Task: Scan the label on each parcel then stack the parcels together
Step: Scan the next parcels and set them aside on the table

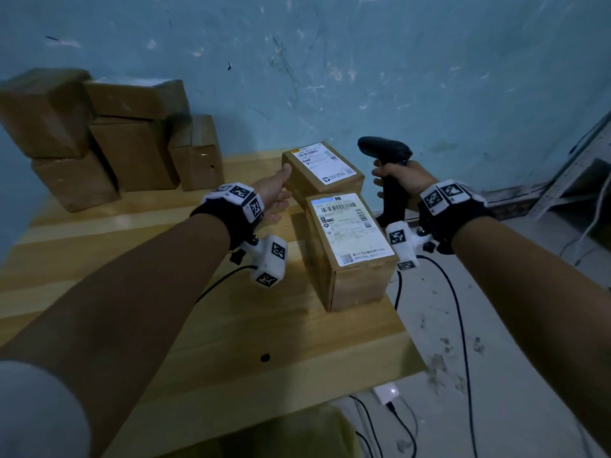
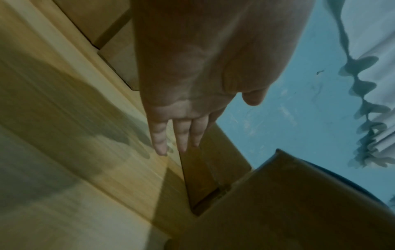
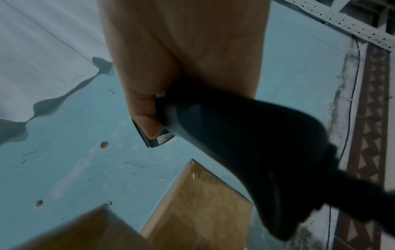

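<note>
Two brown cardboard parcels with white labels lie near the right edge of the wooden table (image 1: 205, 325): a far parcel (image 1: 322, 168) and a near parcel (image 1: 352, 249). My left hand (image 1: 276, 193) reaches with straight fingers (image 2: 181, 135) at the left side of the far parcel (image 2: 205, 170); contact is not clear. My right hand (image 1: 401, 178) grips the handle of a black barcode scanner (image 1: 386, 150), held upright right of the parcels. In the right wrist view my thumb presses the scanner (image 3: 245, 143) above both parcels (image 3: 198, 206).
A stack of several plain brown boxes (image 1: 109, 137) stands at the table's back left against the blue wall. Black cables (image 1: 459, 319) run down over the floor on the right. A metal rack (image 1: 582, 173) stands at the far right.
</note>
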The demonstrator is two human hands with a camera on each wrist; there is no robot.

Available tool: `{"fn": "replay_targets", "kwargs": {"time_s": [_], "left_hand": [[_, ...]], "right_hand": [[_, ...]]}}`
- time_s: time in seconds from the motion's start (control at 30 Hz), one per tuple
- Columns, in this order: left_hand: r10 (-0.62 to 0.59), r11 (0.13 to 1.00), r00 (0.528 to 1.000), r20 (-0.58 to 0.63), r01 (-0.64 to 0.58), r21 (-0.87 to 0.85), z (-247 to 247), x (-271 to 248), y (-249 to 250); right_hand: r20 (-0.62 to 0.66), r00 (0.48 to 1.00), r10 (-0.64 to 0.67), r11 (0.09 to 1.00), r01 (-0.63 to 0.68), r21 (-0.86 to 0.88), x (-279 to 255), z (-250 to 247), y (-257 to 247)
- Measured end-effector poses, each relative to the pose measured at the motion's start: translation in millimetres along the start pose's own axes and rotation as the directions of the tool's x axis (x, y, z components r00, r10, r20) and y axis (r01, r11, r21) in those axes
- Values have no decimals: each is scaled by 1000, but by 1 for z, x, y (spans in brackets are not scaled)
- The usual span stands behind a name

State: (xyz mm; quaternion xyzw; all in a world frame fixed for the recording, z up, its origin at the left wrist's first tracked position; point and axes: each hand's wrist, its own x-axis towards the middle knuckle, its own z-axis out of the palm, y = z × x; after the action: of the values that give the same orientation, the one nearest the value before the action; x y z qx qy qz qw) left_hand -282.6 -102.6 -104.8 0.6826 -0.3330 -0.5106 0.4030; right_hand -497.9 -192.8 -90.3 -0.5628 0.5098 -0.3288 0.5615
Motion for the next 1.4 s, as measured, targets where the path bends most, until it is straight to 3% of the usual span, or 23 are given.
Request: {"fn": "replay_targets", "kwargs": {"time_s": [0.57, 0.8, 0.93, 1.0, 1.13, 1.4], "left_hand": [[31, 989, 990, 141, -10, -146, 9, -4, 1], [6, 993, 991, 136, 10, -117, 12, -28, -2], [-92, 990, 950, 297, 120, -75, 10, -54, -7], [-136, 984, 940, 312, 165, -68, 10, -61, -12], [-88, 987, 941, 327, 126, -97, 16, -72, -16], [-35, 993, 944, 327, 70, -98, 23, -78, -16]], "right_hand": [[178, 984, 22, 996, -37, 84, -10, 6, 17], [150, 988, 38, 994, -53, 96, -25, 2, 17], [151, 984, 95, 986, -113, 119, -41, -9, 13], [170, 974, 148, 981, -167, 100, -50, -15, 13], [205, 965, 162, 982, -178, 62, -66, -16, 14], [75, 994, 78, 997, -76, -30, -80, -8, 6]]}}
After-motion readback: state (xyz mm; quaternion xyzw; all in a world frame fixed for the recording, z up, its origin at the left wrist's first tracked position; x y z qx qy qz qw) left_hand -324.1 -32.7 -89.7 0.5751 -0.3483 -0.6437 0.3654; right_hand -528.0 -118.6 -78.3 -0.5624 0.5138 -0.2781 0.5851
